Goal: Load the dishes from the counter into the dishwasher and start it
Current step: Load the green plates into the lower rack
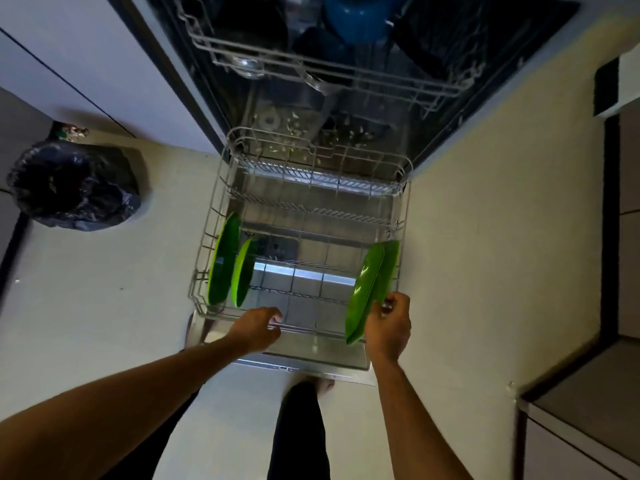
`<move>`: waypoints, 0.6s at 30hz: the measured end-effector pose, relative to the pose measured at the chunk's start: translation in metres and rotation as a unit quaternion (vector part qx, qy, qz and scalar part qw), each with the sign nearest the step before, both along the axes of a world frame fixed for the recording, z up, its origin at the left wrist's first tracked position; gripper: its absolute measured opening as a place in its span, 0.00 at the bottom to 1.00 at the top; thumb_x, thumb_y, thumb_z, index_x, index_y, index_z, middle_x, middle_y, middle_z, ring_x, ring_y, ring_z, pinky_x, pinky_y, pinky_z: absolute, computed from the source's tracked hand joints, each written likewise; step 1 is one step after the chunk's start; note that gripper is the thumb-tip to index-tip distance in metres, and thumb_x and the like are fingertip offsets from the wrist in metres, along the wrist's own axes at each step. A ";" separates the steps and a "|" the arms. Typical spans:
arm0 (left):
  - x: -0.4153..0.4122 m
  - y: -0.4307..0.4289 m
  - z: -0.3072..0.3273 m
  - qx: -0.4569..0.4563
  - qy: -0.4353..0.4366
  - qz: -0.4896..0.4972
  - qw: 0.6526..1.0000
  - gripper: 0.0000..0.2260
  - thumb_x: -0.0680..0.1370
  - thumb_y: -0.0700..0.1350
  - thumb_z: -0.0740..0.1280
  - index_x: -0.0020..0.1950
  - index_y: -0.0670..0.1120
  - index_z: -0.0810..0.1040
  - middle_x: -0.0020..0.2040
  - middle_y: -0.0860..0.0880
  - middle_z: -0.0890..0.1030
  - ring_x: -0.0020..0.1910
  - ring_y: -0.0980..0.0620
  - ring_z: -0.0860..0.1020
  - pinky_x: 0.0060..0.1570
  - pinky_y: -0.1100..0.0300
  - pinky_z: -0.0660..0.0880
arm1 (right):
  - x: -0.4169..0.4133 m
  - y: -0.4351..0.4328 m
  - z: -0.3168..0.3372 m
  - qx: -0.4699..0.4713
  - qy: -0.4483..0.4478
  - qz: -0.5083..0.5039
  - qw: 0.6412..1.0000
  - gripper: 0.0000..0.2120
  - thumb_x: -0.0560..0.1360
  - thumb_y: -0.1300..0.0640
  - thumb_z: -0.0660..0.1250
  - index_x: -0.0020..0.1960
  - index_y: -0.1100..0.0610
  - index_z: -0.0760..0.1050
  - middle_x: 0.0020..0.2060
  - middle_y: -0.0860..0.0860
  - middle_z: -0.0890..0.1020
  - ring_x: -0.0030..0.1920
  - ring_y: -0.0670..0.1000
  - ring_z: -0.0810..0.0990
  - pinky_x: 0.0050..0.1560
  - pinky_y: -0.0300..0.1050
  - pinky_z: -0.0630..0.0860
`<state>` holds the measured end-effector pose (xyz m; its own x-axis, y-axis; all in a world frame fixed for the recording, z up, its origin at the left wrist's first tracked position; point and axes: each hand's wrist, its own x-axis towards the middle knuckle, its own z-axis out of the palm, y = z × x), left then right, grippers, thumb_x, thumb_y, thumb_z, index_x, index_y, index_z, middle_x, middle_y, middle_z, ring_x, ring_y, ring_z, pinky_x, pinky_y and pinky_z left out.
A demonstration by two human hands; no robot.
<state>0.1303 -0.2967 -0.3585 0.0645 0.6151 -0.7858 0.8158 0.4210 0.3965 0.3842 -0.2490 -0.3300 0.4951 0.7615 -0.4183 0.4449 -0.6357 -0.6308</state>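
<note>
The dishwasher's lower rack [403, 237] is pulled out over the open door [304, 365]. Two green plates [225, 261] stand on edge at its left side. Two more green plates [370, 289] stand at its right front corner. My left hand [258, 329] grips the rack's front rail. My right hand [388, 329] is curled at the rack's right front corner beside the right plates, fingers around the rim wire. The upper rack [332, 71] holds a blue bowl [356, 19], glassware and dark items.
A bin lined with a dark bag [74, 187] stands on the pale floor to the left. Cabinet fronts run along the left, and a counter edge [561, 386] juts in at lower right. My leg and foot [304, 427] stand just before the door.
</note>
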 end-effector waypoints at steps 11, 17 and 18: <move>0.065 0.009 -0.036 -0.047 0.119 -0.134 0.983 0.17 0.79 0.62 0.59 0.65 0.59 0.74 0.68 0.53 0.75 0.67 0.47 0.72 0.66 0.45 0.65 | 0.033 0.010 -0.072 0.104 -0.055 0.087 0.989 0.09 0.74 0.56 0.69 0.52 0.52 0.71 0.46 0.50 0.79 0.42 0.54 0.80 0.37 0.49 0.77; 0.050 0.014 -0.045 -0.060 0.101 -0.160 0.980 0.19 0.78 0.66 0.61 0.61 0.58 0.79 0.64 0.54 0.79 0.62 0.50 0.76 0.60 0.53 0.72 | 0.023 0.016 -0.088 0.079 -0.044 0.114 0.989 0.10 0.76 0.54 0.71 0.52 0.52 0.71 0.45 0.50 0.80 0.43 0.52 0.80 0.37 0.45 0.77; 0.047 0.015 -0.047 -0.060 0.093 -0.151 0.982 0.18 0.77 0.66 0.62 0.60 0.57 0.80 0.62 0.54 0.80 0.60 0.51 0.77 0.59 0.54 0.73 | 0.023 0.015 -0.091 0.067 -0.041 0.118 0.990 0.09 0.76 0.54 0.71 0.52 0.53 0.72 0.45 0.50 0.80 0.43 0.52 0.80 0.37 0.44 0.76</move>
<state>0.1775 -0.2818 -0.4056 0.0784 0.4914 -0.8674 0.9642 0.1838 0.1913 0.4070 -0.2338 -0.4208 0.3248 0.9063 -0.2704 0.6250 -0.4203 -0.6579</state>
